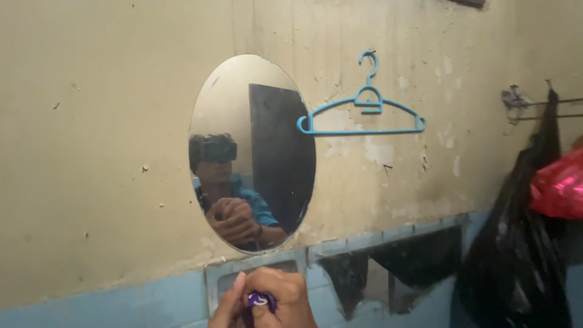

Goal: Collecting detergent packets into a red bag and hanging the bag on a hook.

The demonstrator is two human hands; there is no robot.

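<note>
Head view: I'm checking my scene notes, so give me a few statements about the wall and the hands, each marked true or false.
1. An oval mirror hangs on the wall. True.
2. The hanger on the wall is red. False: it is blue.
3. The hands hold a small purple thing below the mirror. True.
4. A black bag hangs left of the mirror. False: it hangs at the right.
5. The hanger carries a shirt. False: it is bare.

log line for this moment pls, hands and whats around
hands: both hands closed together on small purple object | ahead: oval wall mirror | right of it: blue plastic hanger, black plastic bag, red bag
</note>
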